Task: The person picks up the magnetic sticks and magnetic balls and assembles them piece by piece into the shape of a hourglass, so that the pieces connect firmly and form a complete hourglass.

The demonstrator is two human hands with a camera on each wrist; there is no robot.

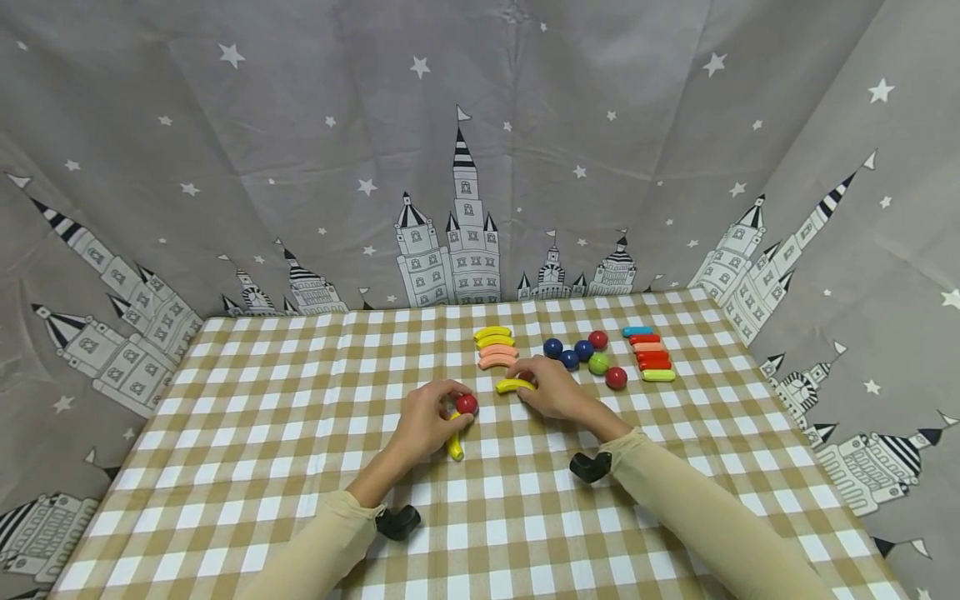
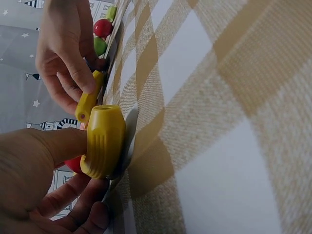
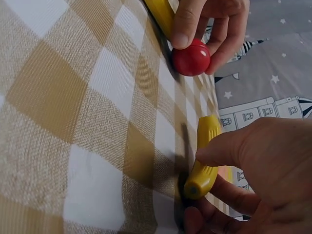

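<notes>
My left hand holds a small red ball between thumb and fingers, low over the checked cloth. A yellow toy banana lies right beside that ball, under the left thumb; it looms large in the left wrist view. To the right, my right hand pinches another yellow toy banana between thumb and fingers, close to the cloth. The red ball also shows in the right wrist view, with the left thumb pressed against it.
Behind the hands, yellow and pink banana-shaped pieces line up in a stack. Blue balls, red balls and a green ball cluster right of them. Farther right lies a column of short coloured sticks. A grey curtain hangs behind.
</notes>
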